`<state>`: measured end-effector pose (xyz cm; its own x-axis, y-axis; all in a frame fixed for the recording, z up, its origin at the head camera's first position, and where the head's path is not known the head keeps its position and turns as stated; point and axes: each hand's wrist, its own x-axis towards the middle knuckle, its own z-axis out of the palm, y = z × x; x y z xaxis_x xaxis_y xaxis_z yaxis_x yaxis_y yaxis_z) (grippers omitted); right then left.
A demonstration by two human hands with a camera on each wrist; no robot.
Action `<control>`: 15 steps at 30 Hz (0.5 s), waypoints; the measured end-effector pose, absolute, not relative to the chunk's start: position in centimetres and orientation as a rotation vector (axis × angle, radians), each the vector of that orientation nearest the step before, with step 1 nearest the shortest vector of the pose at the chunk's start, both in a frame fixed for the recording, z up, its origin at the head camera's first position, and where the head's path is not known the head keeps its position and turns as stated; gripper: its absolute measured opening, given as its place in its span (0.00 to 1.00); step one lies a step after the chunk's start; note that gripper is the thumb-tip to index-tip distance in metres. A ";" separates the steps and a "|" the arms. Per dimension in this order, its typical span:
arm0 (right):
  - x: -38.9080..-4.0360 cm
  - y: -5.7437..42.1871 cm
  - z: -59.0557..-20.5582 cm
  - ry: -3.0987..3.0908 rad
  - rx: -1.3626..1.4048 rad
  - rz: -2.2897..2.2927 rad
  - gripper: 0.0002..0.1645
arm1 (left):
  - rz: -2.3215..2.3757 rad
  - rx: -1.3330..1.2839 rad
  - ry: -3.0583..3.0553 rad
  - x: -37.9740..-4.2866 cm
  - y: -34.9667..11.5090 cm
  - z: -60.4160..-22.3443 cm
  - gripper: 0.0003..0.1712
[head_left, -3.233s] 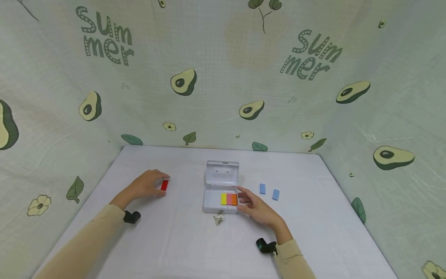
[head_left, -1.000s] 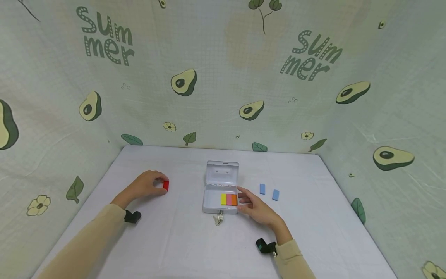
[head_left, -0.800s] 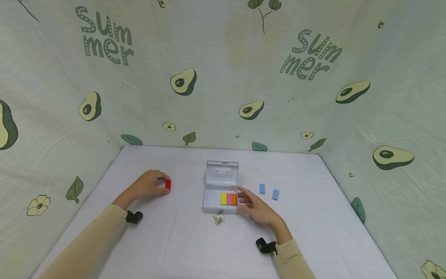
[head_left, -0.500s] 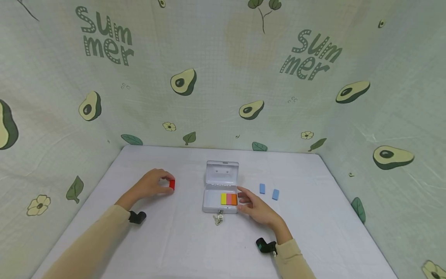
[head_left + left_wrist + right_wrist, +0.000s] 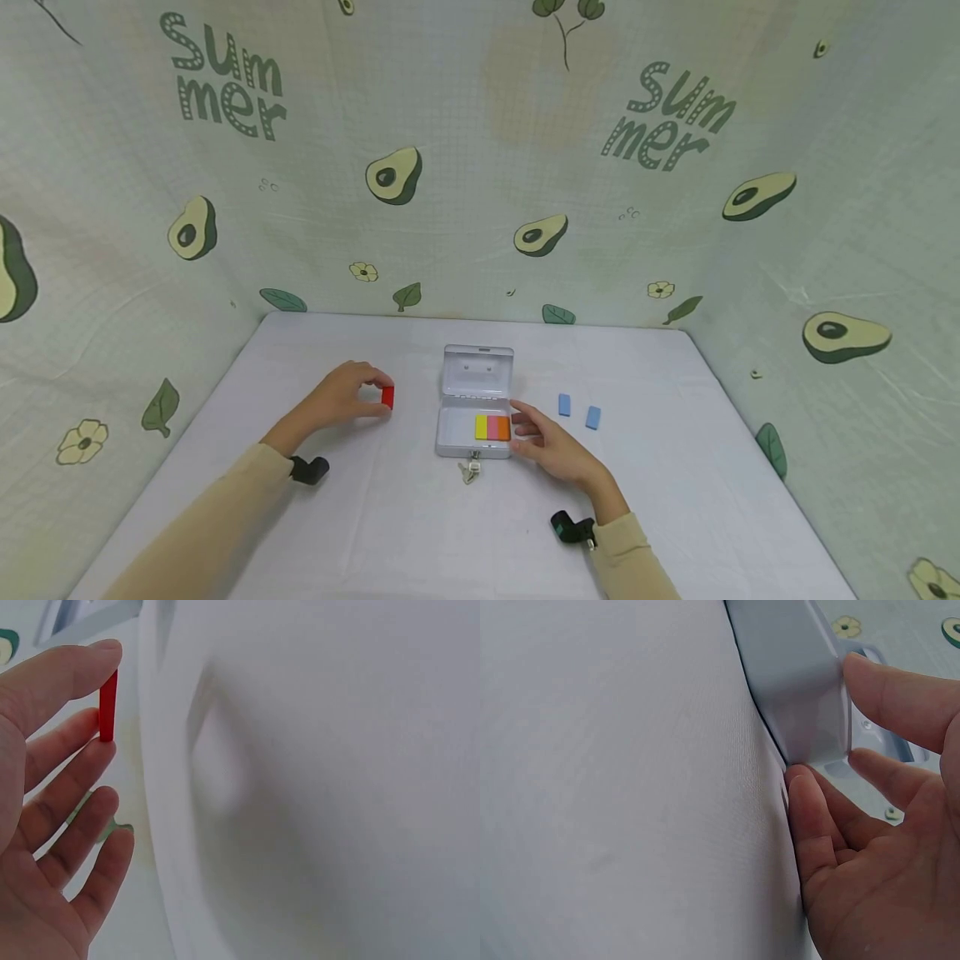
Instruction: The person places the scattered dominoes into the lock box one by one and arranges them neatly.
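My left hand [image 5: 348, 395] pinches a thin red rectangular block [image 5: 109, 709] between thumb and fingers, left of the cash box; in the left wrist view the block is seen edge-on, the other fingers loosely spread. The metal cash box [image 5: 456, 427] stands in the middle of the table with its lid [image 5: 477, 372] up. Inside, at the right, yellow [image 5: 481, 427], pink [image 5: 492, 427] and orange [image 5: 503, 427] blocks lie side by side. My right hand [image 5: 555, 446] rests against the box's right side, thumb and index fingertips at its rim, holding nothing loose.
Two blue blocks [image 5: 564, 405] lie apart on the white table [image 5: 420, 533], right of the box. A small bunch of keys [image 5: 469, 472] hangs from the lock at the box front. Patterned cloth walls [image 5: 465, 167] enclose the table on the back and sides.
My left hand has closed its fingers on the red block and moved it rightward, toward the cash box. The right hand and the box have stayed in place.
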<state>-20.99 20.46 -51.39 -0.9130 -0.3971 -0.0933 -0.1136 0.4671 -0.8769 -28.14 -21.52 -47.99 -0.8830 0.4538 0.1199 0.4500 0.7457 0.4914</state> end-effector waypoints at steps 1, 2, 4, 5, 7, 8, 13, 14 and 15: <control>-21.0 20.5 -51.4 2.432 -0.439 -1.428 0.45 | 0.819 0.754 2.929 -28.1 -21.4 -47.9 0.22; -21.0 20.4 -51.4 2.428 -0.437 -1.435 0.44 | 0.820 0.750 2.929 -28.1 -21.2 -47.9 0.22; -21.0 20.4 -51.3 2.421 -0.440 -1.443 0.44 | 0.822 0.733 2.929 -27.9 -20.7 -47.8 0.22; -21.0 20.4 -51.3 2.421 -0.443 -1.445 0.44 | 0.823 0.722 2.929 -27.9 -20.5 -47.7 0.22; -21.0 20.3 -51.2 2.425 -0.440 -1.442 0.44 | 0.822 0.714 2.931 -27.8 -20.1 -47.5 0.22; -20.9 20.3 -51.2 2.429 -0.438 -1.438 0.45 | 0.824 0.713 2.931 -27.7 -19.9 -47.4 0.22; -20.9 20.2 -51.2 2.441 -0.419 -1.423 0.45 | 0.838 0.727 2.924 -27.3 -19.0 -47.1 0.22; -20.9 20.2 -51.2 2.440 -0.413 -1.422 0.45 | 0.839 0.732 2.924 -27.3 -18.8 -47.1 0.22; -20.9 20.2 -51.1 2.440 -0.411 -1.422 0.45 | 0.837 0.738 2.926 -27.2 -18.7 -47.1 0.22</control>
